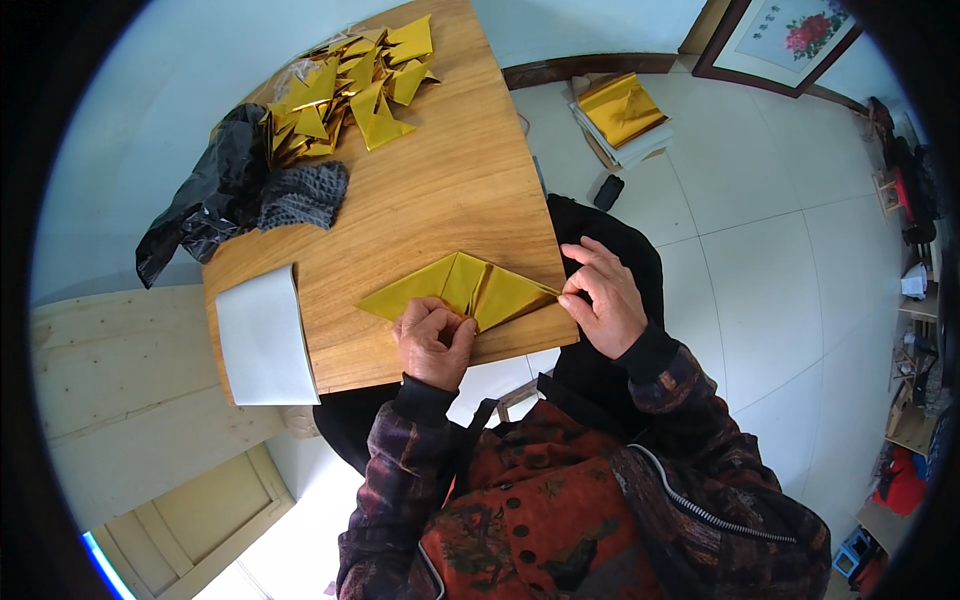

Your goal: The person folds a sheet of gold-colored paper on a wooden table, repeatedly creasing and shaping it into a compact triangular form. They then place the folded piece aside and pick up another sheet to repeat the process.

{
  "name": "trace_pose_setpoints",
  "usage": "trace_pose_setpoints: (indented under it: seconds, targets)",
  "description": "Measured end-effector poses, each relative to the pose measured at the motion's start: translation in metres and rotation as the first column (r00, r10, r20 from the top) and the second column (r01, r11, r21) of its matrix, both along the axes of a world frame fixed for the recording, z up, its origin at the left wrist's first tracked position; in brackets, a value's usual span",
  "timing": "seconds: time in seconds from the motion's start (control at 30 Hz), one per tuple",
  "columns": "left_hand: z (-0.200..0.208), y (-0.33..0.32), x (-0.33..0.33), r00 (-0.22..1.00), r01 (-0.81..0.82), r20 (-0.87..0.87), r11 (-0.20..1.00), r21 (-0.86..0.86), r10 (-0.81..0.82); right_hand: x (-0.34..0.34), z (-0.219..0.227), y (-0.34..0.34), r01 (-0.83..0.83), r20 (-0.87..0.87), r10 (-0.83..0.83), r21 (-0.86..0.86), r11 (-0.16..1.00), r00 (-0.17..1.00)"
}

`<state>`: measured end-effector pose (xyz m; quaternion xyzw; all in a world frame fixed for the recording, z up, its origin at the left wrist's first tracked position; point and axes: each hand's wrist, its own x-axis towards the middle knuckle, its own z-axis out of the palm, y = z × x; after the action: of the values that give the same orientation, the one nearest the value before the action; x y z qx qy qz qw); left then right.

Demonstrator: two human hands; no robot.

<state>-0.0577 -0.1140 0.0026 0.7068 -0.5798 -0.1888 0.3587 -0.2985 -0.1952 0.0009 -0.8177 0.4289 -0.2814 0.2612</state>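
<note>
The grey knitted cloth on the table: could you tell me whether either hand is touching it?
No, the grey knitted cloth lies apart; the left hand and right hand both press the gold folded paper.

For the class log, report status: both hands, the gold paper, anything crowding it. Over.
Left hand presses gold sheet at its near fold. Right hand pinches its right tip. Folded gold pile and white sheet lie apart; nothing crowding.

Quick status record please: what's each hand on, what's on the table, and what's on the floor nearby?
left hand: pressing the near edge of the gold paper sheet, mid-fold
right hand: pinching the sheet's right corner
wooden table: pile of folded gold pieces, black plastic bag, grey knitted cloth, white sheet
floor: stack of gold sheets, dark phone
</note>
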Motion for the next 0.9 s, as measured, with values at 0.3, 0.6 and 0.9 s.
trace_pose_setpoints:
  seconds: [0.3,0.6,0.9]
  targets:
    - [0.002,-0.001,-0.001,1.000,-0.007,0.017,1.000,-0.011,0.007,0.006,0.003,0.000,0.039,-0.021,-0.038,0.027,0.999,0.999]
    - [0.004,0.000,-0.002,0.999,-0.001,0.046,1.000,0.011,0.001,0.010,0.005,0.001,0.077,-0.050,-0.075,0.029,0.997,0.996]
    - [0.004,-0.001,-0.002,0.999,-0.007,0.046,1.000,-0.011,0.007,0.013,0.007,0.001,0.092,-0.062,-0.090,0.018,0.996,0.994]
